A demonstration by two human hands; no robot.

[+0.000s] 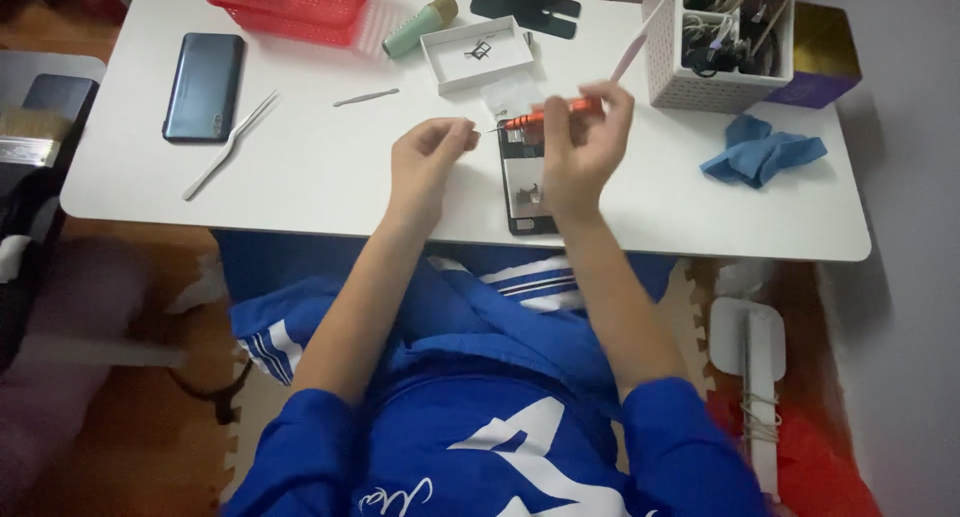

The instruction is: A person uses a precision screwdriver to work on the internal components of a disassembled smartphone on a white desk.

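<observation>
Fingers of the right hand (580, 147) curl round an orange-handled screwdriver (555, 111), gripping the handle so that the shaft lies almost level and its thin metal tip points left. Thumb and forefinger of the left hand (428, 157) are pinched together right at that tip; whatever they hold there is too small to make out. Both hands hover just above an opened phone (525, 182), a dark slab lying near the table's front edge with its insides showing, partly hidden under the right hand.

On the white table (320, 177), just beyond the hands, sits a shallow white tray (476, 53) with small dark parts in it, and a clear plastic bag lies between the tray and the hands. Left of the tray lie a small metal pry tool (366, 97), then a pair of tweezers (230, 144), and further left a dark blue phone (204, 86) lying flat. At the far edge stand a red basket (287, 4) and a green cylinder (419, 26) on its side. To the right, a white perforated box (715, 52) holds cables and tools, and a crumpled blue cloth (760, 153) lies near it. The person wears blue sleeves.
</observation>
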